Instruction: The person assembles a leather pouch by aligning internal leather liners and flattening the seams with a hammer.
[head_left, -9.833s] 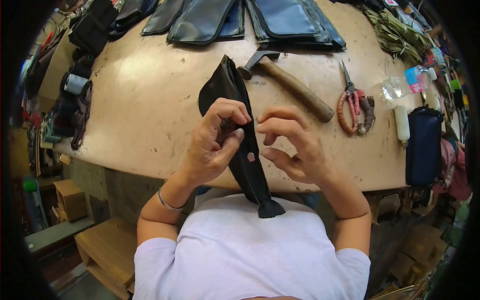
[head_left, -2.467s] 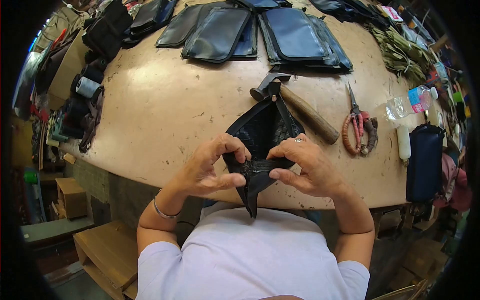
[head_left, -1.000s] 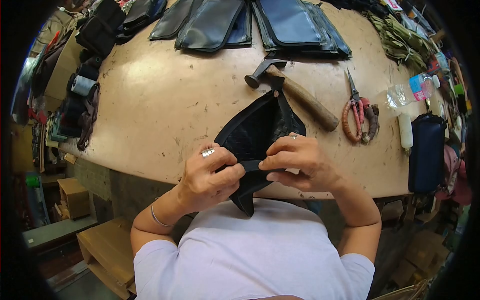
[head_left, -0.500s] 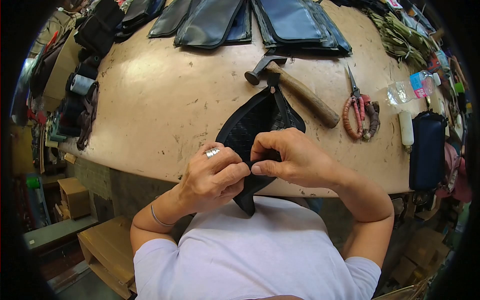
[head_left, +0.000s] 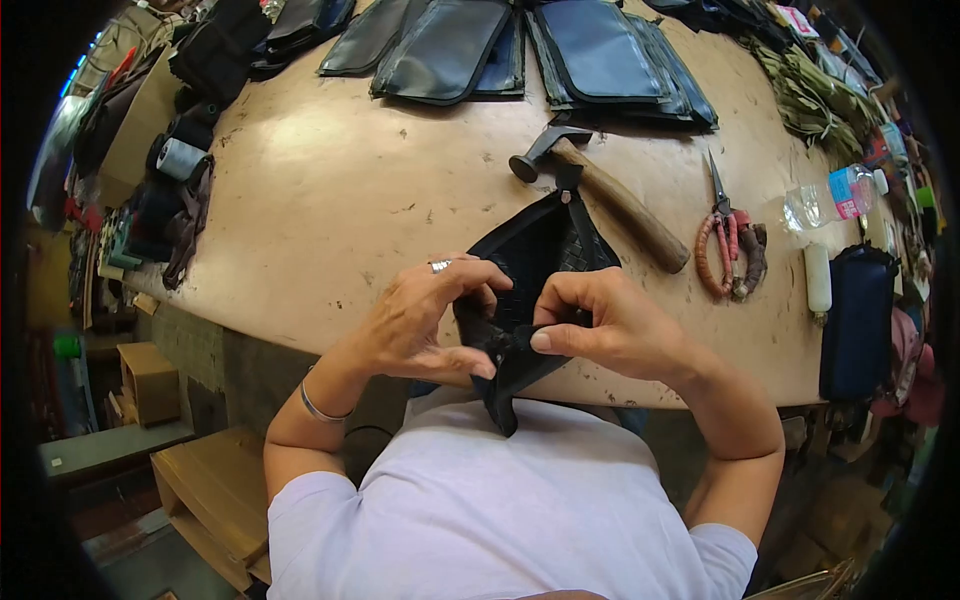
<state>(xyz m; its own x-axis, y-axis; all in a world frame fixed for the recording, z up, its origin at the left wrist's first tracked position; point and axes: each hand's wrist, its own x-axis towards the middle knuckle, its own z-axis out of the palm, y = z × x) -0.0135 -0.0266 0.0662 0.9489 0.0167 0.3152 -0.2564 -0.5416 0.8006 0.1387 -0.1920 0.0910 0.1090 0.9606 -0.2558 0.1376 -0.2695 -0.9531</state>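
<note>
A black zippered pouch [head_left: 545,235] with a woven-textured side lies at the table's front edge, its lower tip hanging over against the white shirt. Its zipper end with a small metal pull points away from me. My right hand [head_left: 610,320] pinches the pouch's dark edge between thumb and bent index finger. My left hand [head_left: 425,315], with a ring, is open at the pouch's left side, thumb and fingers apart and the thumb tip by the black material. What exactly lies under the right fingertips is hidden. Just beyond the pouch rests a wooden-handled hammer [head_left: 625,205].
Scissors with wrapped handles [head_left: 722,245], a plastic bottle [head_left: 835,200], a white tube [head_left: 817,280] and a dark blue case [head_left: 858,325] are on the right. Stacked dark panels [head_left: 445,50] lie at the back. Thread spools [head_left: 182,158] stand on the left.
My left hand has opened, its fingers spreading away from the pouch where they were pinched. The right hand keeps its pinch. The view has shifted slightly.
</note>
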